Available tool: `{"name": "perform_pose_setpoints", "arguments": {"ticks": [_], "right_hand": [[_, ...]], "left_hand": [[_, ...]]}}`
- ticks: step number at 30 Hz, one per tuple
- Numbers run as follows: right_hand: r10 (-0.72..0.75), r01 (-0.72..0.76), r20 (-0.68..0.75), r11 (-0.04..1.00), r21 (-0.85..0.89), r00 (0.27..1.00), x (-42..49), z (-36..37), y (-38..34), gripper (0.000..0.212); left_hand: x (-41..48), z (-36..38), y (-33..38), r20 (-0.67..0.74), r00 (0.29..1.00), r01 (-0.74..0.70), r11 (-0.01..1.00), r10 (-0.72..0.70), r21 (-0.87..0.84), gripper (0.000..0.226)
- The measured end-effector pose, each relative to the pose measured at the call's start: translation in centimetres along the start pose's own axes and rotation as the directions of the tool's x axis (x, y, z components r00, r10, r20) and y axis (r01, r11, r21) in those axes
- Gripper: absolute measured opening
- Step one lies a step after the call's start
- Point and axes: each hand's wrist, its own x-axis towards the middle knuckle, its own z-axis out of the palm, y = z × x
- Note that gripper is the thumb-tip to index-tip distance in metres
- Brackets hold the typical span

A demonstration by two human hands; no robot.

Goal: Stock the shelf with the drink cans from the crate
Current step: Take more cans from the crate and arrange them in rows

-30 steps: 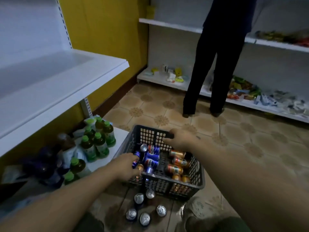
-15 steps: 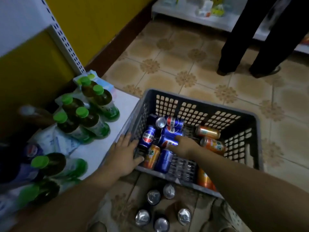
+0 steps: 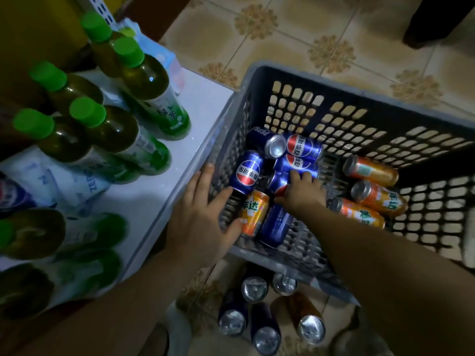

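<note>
Seen from above, a grey plastic crate with lattice walls [image 3: 359, 92] sits on a beige patterned tile floor [image 3: 295, 42]. A low white shelf board [image 3: 180, 155] touches the crate's left wall. The drink cans lie loose on their sides inside the crate.

The right hand [image 3: 300, 194] reaches into the crate's left half. Its grip is curled around one blue cola can [image 3: 276, 182] in the middle of the pile. The left hand [image 3: 203, 222] rests over the crate's near-left corner. Its grip is wide, with straight fingers holding nothing, and the thumb is just beside an orange soda can [image 3: 253, 214].

The task looks to be at an early stage. No can is visible on the shelf, so every can remains to be shelved.

- **In the crate:** there are about six blue cans, clustered toward its left wall. There are four orange ones, one by the left hand and three toward its right wall.
- **On the floor:** just outside the crate's near wall are five upright cans [image 3: 254, 289], silver tops showing. Four look dark blue and one orange-brown, though the light is dim.
- **On the shelf:** left of the crate, five clear plastic tea bottles with bright green caps [image 3: 144, 80] stand in plain view. More bottles nearer the camera are too blurred to count.
</note>
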Motion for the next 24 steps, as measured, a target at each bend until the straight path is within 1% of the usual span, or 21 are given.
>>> {"name": "perform_pose_setpoints", "arguments": {"ticks": [2,3,4,5,6,7,8,9,10,11,12,13,14,15,16,17,19,21,24], "right_hand": [[-0.035,0.035,-0.067,0.999,-0.006,0.997,-0.4,-0.7,0.3,0.076],[-0.037,0.040,-0.094,0.999,0.027,0.995,-0.9,-1.1,0.4,0.075],[-0.029,0.040,-0.110,0.994,0.099,0.994,-1.7,-1.7,0.4,0.076],[-0.010,0.035,-0.110,0.974,0.225,0.994,-2.9,-2.5,0.4,0.075],[0.011,0.032,-0.107,0.920,0.390,0.994,-4.3,-3.5,0.1,0.072],[0.026,0.030,-0.095,0.837,0.547,0.995,-5.8,-4.7,-0.2,0.067],[0.023,0.038,-0.083,0.746,0.664,0.996,-7.5,-6.0,-0.6,0.061],[0.011,0.050,-0.078,0.672,0.739,0.997,-9.2,-7.3,-1.0,0.058],[-0.006,0.078,-0.093,0.608,0.790,0.996,-11.0,-8.7,-1.4,0.056],[-0.023,0.110,-0.117,0.552,0.827,0.993,-12.7,-10.1,-1.8,0.056],[-0.041,0.150,-0.150,0.502,0.852,0.988,-14.5,-11.6,-2.3,0.057],[-0.058,0.185,-0.179,0.458,0.870,0.982,-16.3,-13.2,-2.8,0.060],[-0.081,0.215,-0.199,0.403,0.889,0.977,-18.1,-14.8,-3.3,0.063],[-0.106,0.237,-0.214,0.341,0.910,0.971,-20.0,-16.4,-3.9,0.065],[-0.135,0.270,-0.240,0.294,0.917,0.961,-22.0,-18.0,-4.4,0.065],[-0.170,0.315,-0.277,0.280,0.907,0.946,-24.0,-19.7,-4.9,0.059],[-0.234,0.404,-0.344,0.301,0.864,0.909,-28.2,-22.7,-5.8,0.049],[-0.281,0.481,-0.405,0.303,0.823,0.870,-32.7,-25.6,-6.9,0.049],[-0.333,0.587,-0.498,0.270,0.763,0.801,-39.3,-29.0,-8.7,0.052]], "left_hand": [[-0.1,0.1,-0.2,-0.004,1.000,-0.008,1.000,0.008,-0.004,0.060],[-0.2,0.2,-0.3,-0.014,1.000,-0.014,1.000,0.014,-0.010,0.059],[-0.2,0.0,-0.1,-0.012,1.000,-0.014,1.000,0.014,-0.016,0.060],[-0.2,-0.3,0.3,0.027,1.000,0.005,1.000,-0.005,-0.009,0.062],[0.1,-0.8,0.5,0.117,0.992,0.051,0.999,-0.052,0.013,0.067],[0.3,-1.4,0.7,0.232,0.966,0.107,0.994,-0.113,0.038,0.074],[0.6,-2.1,0.8,0.332,0.930,0.148,0.987,-0.158,0.058,0.081],[0.7,-3.1,1.2,0.406,0.895,0.179,0.983,-0.183,0.048,0.086],[0.8,-4.1,1.7,0.439,0.878,0.219,0.976,-0.193,-0.010,0.089],[0.8,-5.7,2.5,0.440,0.878,0.259,0.960,-0.190,-0.103,0.091],[0.6,-7.2,3.4,0.428,0.887,0.297,0.925,-0.176,-0.236,0.088],[0.4,-9.0,4.5,0.411,0.899,0.326,0.861,-0.154,-0.390,0.082],[-0.1,-11.0,5.7,0.400,0.908,0.344,0.772,-0.128,-0.535,0.074],[-0.8,-12.9,6.7,0.379,0.919,0.346,0.678,-0.107,-0.649,0.067],[-1.4,-15.1,7.6,0.351,0.932,0.329,0.605,-0.087,-0.725,0.065],[-2.2,-17.3,8.6,0.324,0.944,0.304,0.563,-0.068,-0.768,0.063],[-3.9,-21.4,9.9,0.256,0.964,0.253,0.535,-0.069,-0.806,0.062],[-6.1,-25.8,10.9,0.190,0.977,0.211,0.522,-0.095,-0.826,0.063],[-9.9,-32.4,11.9,0.062,0.990,0.118,0.519,-0.123,-0.847,0.066]]}}
